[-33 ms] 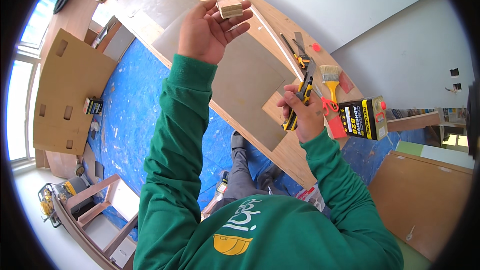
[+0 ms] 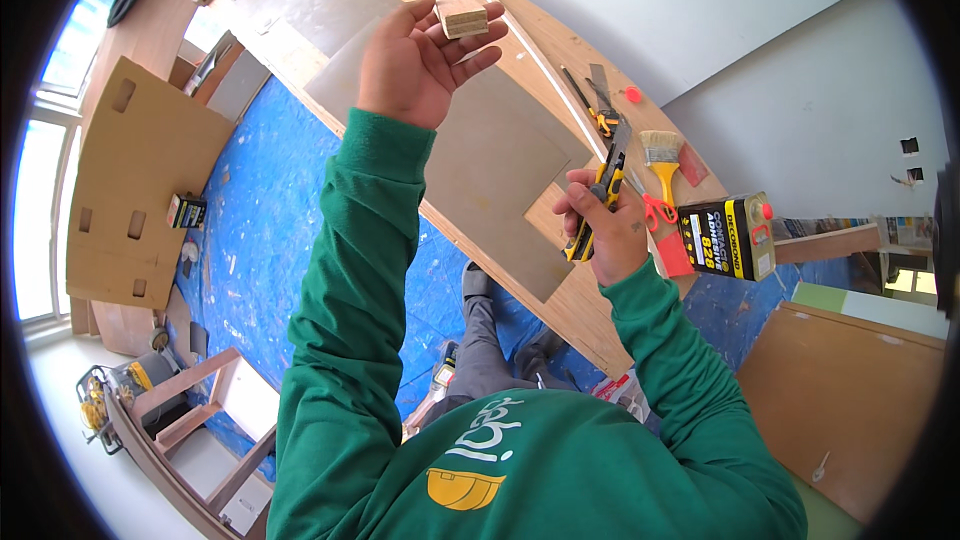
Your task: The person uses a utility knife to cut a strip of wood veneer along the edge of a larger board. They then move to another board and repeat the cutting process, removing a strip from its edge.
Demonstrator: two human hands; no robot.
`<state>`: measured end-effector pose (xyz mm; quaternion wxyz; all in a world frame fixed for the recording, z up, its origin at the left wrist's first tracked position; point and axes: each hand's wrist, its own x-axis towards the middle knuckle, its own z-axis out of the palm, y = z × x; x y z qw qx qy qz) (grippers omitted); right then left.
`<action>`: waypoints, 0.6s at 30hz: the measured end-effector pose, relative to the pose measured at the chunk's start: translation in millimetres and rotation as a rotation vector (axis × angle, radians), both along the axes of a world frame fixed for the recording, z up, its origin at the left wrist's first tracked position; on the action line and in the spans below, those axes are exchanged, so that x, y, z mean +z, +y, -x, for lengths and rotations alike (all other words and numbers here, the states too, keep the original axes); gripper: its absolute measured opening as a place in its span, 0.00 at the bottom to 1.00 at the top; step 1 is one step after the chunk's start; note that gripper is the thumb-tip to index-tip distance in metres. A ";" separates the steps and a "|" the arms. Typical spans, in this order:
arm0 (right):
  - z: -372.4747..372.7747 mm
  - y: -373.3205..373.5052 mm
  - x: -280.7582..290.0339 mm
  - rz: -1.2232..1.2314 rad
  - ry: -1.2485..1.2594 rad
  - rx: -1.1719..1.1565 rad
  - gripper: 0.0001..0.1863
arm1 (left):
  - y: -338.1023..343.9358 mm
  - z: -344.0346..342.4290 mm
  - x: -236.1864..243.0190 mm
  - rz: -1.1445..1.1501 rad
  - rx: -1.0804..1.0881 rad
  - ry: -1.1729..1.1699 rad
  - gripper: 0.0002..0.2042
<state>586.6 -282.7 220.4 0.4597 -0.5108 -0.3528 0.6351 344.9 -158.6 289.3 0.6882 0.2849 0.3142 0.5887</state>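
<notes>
A narrow plywood strip [image 2: 467, 24] rests in my left hand [image 2: 412, 68], its layered cut end toward me. The thumb is at its left side, and the other fingers curl loosely under and along its right side. Lower and to the right, my right hand [image 2: 612, 230] grips a yellow-and-black utility knife [image 2: 607, 185], its blade end pointing up and away. Under the left hand lies a grey-brown laminate sheet [image 2: 490, 155] with a notch cut from its near right corner, on the wooden workbench [image 2: 590, 325].
Right of the knife are a paintbrush [image 2: 662, 155], red-handled scissors [image 2: 658, 210] and a black-and-yellow adhesive can [image 2: 728, 237]. A long white strip [image 2: 545, 75] lies along the bench. Blue sheeting [image 2: 265, 200] covers the floor. A brown panel [image 2: 140, 190] leans at left; a wooden frame [image 2: 205, 410] stands lower left.
</notes>
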 end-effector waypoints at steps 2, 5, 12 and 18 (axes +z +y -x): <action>3.5 0.5 2.5 0.014 0.005 0.002 0.16 | -0.3 -3.1 -1.0 0.023 0.015 0.026 0.24; 4.1 1.2 1.6 0.027 0.009 0.010 0.15 | 0.4 -3.9 -5.5 0.034 -0.002 0.013 0.23; -0.6 1.6 -7.0 0.065 0.013 -0.006 0.14 | 7.4 -2.2 -5.8 0.103 0.091 0.076 0.20; -9.1 -4.6 -17.9 0.070 0.018 -0.008 0.13 | 15.1 27.2 -2.6 0.056 0.059 -0.104 0.19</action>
